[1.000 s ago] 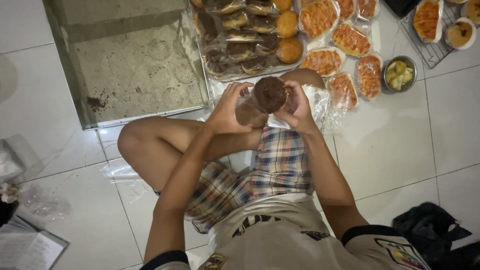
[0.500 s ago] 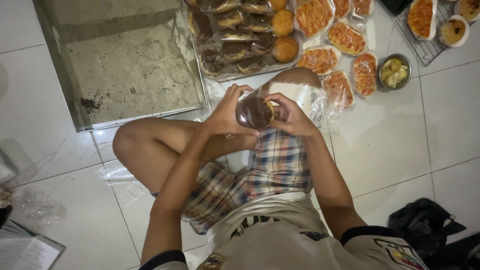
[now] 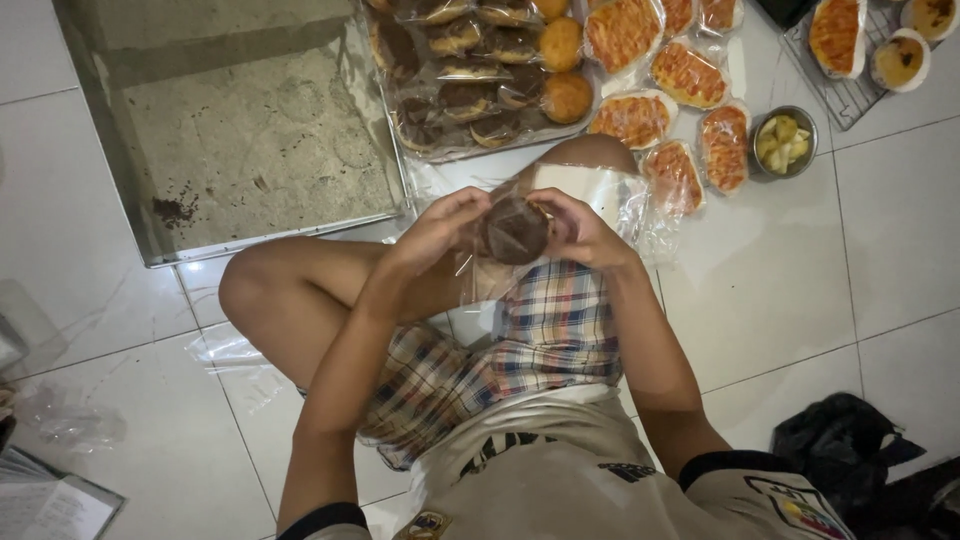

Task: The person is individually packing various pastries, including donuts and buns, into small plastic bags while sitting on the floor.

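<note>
I sit cross-legged on a white tiled floor. Both hands are raised over my lap around a round chocolate-topped bun (image 3: 514,230) that sits in a clear plastic bag (image 3: 480,280). My left hand (image 3: 438,228) grips the bag and bun from the left, my right hand (image 3: 575,228) from the right. The bag's lower part hangs over my plaid shorts (image 3: 530,340). More clear bags (image 3: 600,190) lie on my right knee just beyond the hands.
A big empty baking tray (image 3: 240,140) with crumbs lies far left. Bagged chocolate and plain buns (image 3: 470,80) and several bagged orange-topped breads (image 3: 690,80) lie ahead. A small metal bowl (image 3: 783,142), a wire rack (image 3: 850,90), loose plastic (image 3: 60,410) and a black bag (image 3: 840,450) surround me.
The bun has come lower and closer to my lap, and the clear bag now covers it between both hands. The view shifted slightly.
</note>
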